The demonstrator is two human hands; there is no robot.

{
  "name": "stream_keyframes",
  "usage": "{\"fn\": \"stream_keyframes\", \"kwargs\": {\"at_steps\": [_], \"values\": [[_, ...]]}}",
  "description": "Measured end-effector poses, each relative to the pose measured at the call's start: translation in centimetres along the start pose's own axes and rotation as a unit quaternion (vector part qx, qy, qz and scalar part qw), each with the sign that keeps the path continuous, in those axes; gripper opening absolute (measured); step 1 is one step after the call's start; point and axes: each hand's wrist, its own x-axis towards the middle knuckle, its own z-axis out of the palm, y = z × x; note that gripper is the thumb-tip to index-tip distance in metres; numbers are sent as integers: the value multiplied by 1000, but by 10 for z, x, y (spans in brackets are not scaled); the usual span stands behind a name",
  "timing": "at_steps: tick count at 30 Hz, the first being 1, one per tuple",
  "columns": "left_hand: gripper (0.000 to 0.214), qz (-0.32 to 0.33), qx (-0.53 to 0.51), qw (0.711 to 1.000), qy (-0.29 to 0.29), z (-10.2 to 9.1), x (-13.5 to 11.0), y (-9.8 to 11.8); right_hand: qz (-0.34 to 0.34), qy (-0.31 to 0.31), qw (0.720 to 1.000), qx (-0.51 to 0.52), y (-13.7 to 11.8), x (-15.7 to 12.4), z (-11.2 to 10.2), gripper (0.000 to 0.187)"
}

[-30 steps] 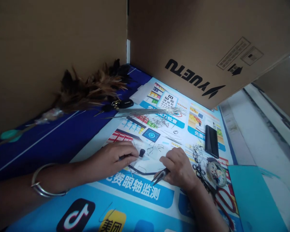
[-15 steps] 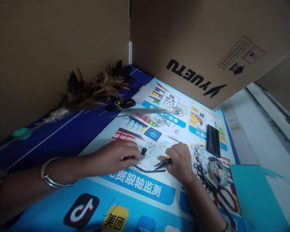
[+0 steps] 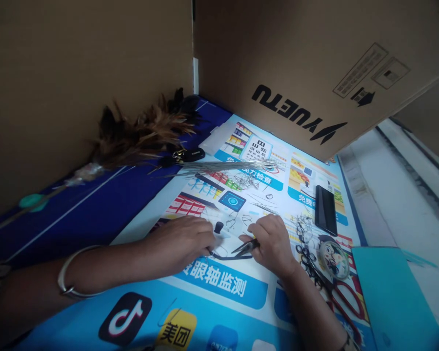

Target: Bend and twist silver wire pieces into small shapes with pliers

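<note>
My left hand (image 3: 183, 243) is closed, thumb and fingers pinched together. A thin wire (image 3: 217, 254) shows at its fingertips, though most of it is hidden. Around the handles of a pair of pliers (image 3: 243, 248) my right hand (image 3: 272, 243) is wrapped, with the dark pointed jaws aimed left toward the left hand. A gap separates the jaws from the left fingertips. Between and beyond the hands, a few bent wire pieces (image 3: 231, 223) lie on the printed mat (image 3: 219, 304).
A bundle of straight wires (image 3: 230, 166) and a pile of bent wires (image 3: 247, 181) lie farther back. To the right are a black phone (image 3: 325, 210), red-handled scissors (image 3: 347, 300), black rings (image 3: 306, 256) and a round tape roll (image 3: 333, 259). Cardboard (image 3: 296, 58) walls the back; a feather duster (image 3: 142, 129) lies left.
My left hand has turned slightly and shifted a little right, its fingers now more tucked over the wire. My right hand holds the pliers nearly where they were. The view has shifted slightly.
</note>
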Motion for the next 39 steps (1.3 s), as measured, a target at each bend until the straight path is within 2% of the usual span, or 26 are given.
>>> {"fn": "stream_keyframes", "kwargs": {"at_steps": [4, 11, 16, 22, 24, 28, 33, 39], "values": [[17, -5, 13, 1000, 1, 3, 2, -2, -7, -7, 1000, -1, 0, 0, 1, 14], [16, 26, 14, 999, -11, 2, 1, -7, -8, -25, 1000, 6, 1, -2, 0, 11], [17, -14, -49, 999, -17, -4, 1, -6, -18, -36, 999, 5, -1, -2, -2, 12], [23, -84, -153, 982, 67, -7, 0, -11, -26, -33, 999, 3, -3, 1, -4, 18], [28, -62, -159, 983, 71, -6, 0, -14, -28, -30, 999, 4, -3, 1, -5, 17], [24, -13, -168, 984, 58, -6, 0, -17, -28, -24, 999, 2, -3, 1, -4, 17], [19, -43, -141, 986, 81, -5, 0, -14, -29, -17, 999, 4, -3, 1, -3, 17], [10, -53, -132, 989, 47, -4, -2, -11, -30, -10, 1000, 2, -3, 0, -2, 17]]}}
